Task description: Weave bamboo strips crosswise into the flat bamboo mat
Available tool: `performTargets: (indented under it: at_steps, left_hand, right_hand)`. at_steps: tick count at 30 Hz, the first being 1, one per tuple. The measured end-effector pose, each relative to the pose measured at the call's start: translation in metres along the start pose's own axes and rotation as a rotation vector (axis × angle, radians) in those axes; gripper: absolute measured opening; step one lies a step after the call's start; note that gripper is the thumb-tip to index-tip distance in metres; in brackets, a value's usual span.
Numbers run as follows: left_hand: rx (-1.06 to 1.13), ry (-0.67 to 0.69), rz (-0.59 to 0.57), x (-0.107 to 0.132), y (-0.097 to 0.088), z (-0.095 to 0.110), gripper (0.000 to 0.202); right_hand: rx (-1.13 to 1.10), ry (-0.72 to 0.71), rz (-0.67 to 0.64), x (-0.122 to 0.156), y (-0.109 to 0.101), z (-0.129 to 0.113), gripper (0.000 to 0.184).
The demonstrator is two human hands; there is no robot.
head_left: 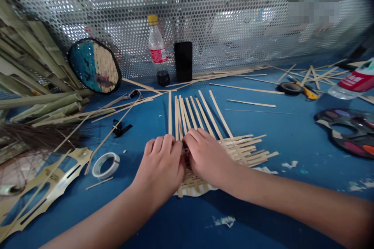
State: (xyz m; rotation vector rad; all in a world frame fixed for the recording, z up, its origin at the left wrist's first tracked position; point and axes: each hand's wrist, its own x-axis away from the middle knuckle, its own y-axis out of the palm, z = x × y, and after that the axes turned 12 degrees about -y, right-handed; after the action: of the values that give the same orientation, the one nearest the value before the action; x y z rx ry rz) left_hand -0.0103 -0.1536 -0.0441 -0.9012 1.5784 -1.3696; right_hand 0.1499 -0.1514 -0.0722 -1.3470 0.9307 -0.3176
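A partly woven mat of pale bamboo strips [195,181] lies on the blue table in front of me. Loose strip ends [204,111] fan out from it toward the back, and more ends [254,151] stick out to the right. My left hand [159,163] is over the mat's left side, fingers curled down around the strips. Close beside it, my right hand [209,157] also has its fingers bent onto the strips, and the thumbs nearly meet. Both hands cover the middle of the weave, so what is under the fingertips is hidden.
A white tape roll [106,165] and a flat yellowish template [58,179] lie left. A cola bottle [158,52], a phone [183,61] and a round woven panel [95,66] stand against the perforated metal screen [219,19]. A paint palette [346,132] and black tape [290,88] are right.
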Motion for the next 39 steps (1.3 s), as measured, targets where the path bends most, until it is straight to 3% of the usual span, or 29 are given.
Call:
performTargets:
  at_steps: [7,12,17,22,26,33,39]
  left_hand:
    - [-0.033,-0.097,-0.168,-0.006,-0.018,-0.014,0.022]
    - [0.083,-0.045,-0.231,-0.011,-0.010,-0.031,0.023]
    - [0.345,-0.097,-0.339,-0.018,0.000,-0.048,0.018]
    - [0.383,-0.166,-0.414,-0.026,-0.004,-0.049,0.014]
    - [0.411,-0.122,-0.479,-0.031,-0.007,-0.054,0.010]
    - [0.341,-0.037,-0.426,-0.028,-0.004,-0.055,0.015]
    - [0.118,0.001,-0.298,-0.021,-0.006,-0.047,0.021]
  right_hand:
    - [-0.236,0.015,0.035,0.003,-0.006,0.006,0.025]
    - [-0.292,-0.061,-0.003,0.000,-0.009,0.007,0.026]
    - [-0.244,-0.071,0.006,0.000,-0.009,0.004,0.028]
    - [-0.160,-0.088,0.002,-0.001,-0.006,0.001,0.027]
    - [-0.064,-0.098,-0.020,-0.002,-0.001,-0.001,0.024]
    - [0.023,-0.105,-0.031,-0.002,0.002,-0.004,0.018]
    - [-0.023,-0.101,-0.038,-0.001,0.003,-0.005,0.020]
